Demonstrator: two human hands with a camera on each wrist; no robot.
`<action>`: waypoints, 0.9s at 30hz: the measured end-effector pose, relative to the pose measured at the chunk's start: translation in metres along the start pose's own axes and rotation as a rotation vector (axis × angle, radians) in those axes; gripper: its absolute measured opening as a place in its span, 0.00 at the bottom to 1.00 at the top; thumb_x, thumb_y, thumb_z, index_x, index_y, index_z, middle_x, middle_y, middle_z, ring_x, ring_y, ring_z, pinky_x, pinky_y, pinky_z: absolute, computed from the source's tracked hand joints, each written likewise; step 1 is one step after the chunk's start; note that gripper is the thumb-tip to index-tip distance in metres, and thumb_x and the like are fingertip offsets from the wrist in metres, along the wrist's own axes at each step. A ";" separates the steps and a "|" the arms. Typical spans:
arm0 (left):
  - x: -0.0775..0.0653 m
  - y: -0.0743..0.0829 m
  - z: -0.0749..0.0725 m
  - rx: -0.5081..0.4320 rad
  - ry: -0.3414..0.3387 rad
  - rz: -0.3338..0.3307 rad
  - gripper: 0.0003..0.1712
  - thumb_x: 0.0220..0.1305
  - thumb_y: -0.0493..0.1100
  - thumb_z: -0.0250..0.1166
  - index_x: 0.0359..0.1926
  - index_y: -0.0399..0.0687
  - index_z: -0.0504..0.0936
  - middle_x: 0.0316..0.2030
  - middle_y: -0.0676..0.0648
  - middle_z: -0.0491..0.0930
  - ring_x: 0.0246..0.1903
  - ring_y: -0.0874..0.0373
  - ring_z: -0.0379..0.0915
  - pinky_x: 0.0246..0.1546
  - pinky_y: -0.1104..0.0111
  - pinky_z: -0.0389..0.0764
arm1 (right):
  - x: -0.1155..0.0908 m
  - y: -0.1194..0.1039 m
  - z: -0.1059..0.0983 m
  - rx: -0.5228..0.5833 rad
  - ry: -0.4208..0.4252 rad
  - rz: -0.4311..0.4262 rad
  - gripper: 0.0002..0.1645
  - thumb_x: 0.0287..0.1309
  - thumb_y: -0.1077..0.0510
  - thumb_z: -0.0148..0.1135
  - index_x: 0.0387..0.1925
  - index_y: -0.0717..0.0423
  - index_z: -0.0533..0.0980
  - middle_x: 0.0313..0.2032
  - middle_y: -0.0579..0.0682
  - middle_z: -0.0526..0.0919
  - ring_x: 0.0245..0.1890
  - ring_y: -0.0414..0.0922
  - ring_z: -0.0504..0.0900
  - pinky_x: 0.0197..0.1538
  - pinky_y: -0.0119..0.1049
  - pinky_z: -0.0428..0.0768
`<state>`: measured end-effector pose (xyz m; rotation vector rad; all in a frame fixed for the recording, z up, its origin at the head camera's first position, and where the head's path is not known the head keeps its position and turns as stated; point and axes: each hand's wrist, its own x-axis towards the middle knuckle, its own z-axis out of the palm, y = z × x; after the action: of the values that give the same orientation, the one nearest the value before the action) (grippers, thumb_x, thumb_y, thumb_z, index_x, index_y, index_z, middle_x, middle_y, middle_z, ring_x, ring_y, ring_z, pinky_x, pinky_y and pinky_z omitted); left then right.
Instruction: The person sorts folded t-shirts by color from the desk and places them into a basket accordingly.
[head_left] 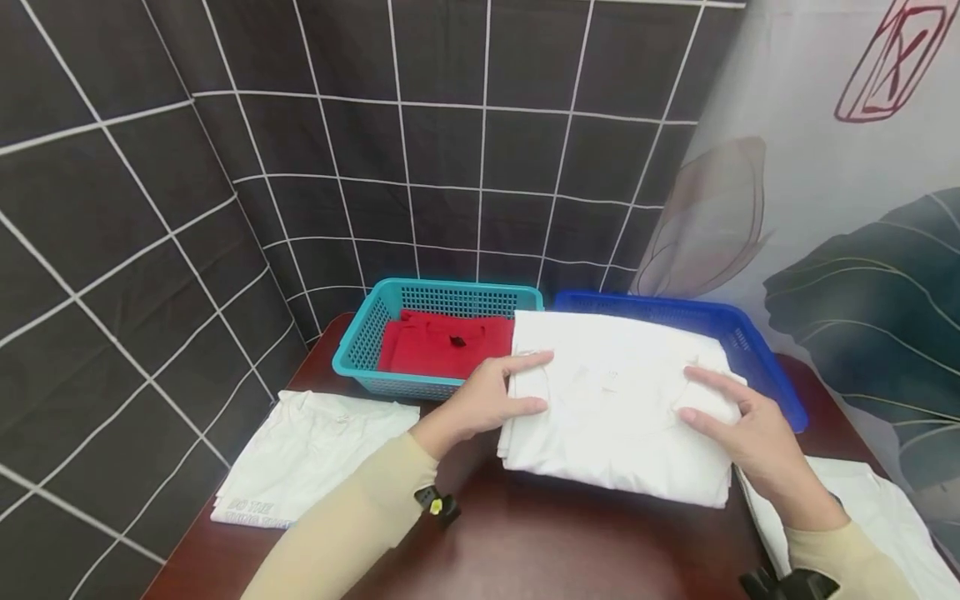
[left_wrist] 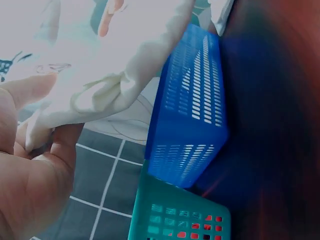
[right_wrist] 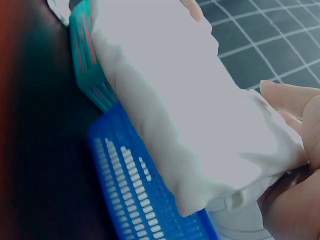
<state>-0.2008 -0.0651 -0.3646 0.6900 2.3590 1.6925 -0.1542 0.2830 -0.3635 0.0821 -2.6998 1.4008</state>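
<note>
Holding folded white shirt above reddish-brown table, partly hiding blue basket. Left hand and right hand pinch opposite sides, thumbs on top, fingers beneath, probably so folds lie flat. Red shirt lies folded inside teal basket, perhaps to separate colours.

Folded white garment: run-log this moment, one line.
left grip: holds one side of folded white garment | right grip: opposite side | garment: raised, overlapping blue basket in head view | teal basket: holds red garment
</note>
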 end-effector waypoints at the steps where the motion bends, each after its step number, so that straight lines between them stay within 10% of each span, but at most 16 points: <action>1: 0.007 -0.001 0.001 0.000 -0.001 0.003 0.39 0.51 0.44 0.75 0.65 0.66 0.73 0.60 0.53 0.71 0.57 0.58 0.68 0.38 0.69 0.82 | 0.004 0.002 -0.002 -0.001 0.001 0.002 0.40 0.54 0.44 0.69 0.68 0.41 0.67 0.68 0.61 0.61 0.62 0.53 0.62 0.36 0.24 0.78; 11: 0.068 -0.005 0.007 0.013 0.009 -0.055 0.40 0.50 0.47 0.76 0.65 0.68 0.73 0.61 0.55 0.71 0.56 0.59 0.68 0.38 0.70 0.82 | 0.049 0.013 -0.029 0.017 -0.014 0.020 0.41 0.55 0.45 0.68 0.69 0.41 0.65 0.68 0.68 0.56 0.38 0.34 0.75 0.33 0.31 0.82; 19: 0.113 0.002 0.021 -0.079 0.003 -0.108 0.36 0.51 0.47 0.75 0.63 0.65 0.75 0.62 0.57 0.70 0.62 0.58 0.63 0.39 0.70 0.82 | 0.085 0.032 -0.053 0.065 -0.069 0.039 0.41 0.59 0.46 0.65 0.72 0.41 0.61 0.71 0.63 0.52 0.38 0.28 0.76 0.36 0.31 0.82; 27: 0.142 0.007 0.029 -0.048 0.001 -0.133 0.35 0.54 0.50 0.73 0.63 0.68 0.74 0.63 0.62 0.69 0.67 0.61 0.56 0.54 0.65 0.75 | 0.108 0.033 -0.076 -0.010 -0.127 0.079 0.43 0.61 0.41 0.61 0.74 0.35 0.54 0.75 0.60 0.37 0.66 0.59 0.59 0.47 0.36 0.80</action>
<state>-0.3131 0.0257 -0.3484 0.5121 2.3005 1.6874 -0.2599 0.3637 -0.3349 0.0662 -2.8420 1.4498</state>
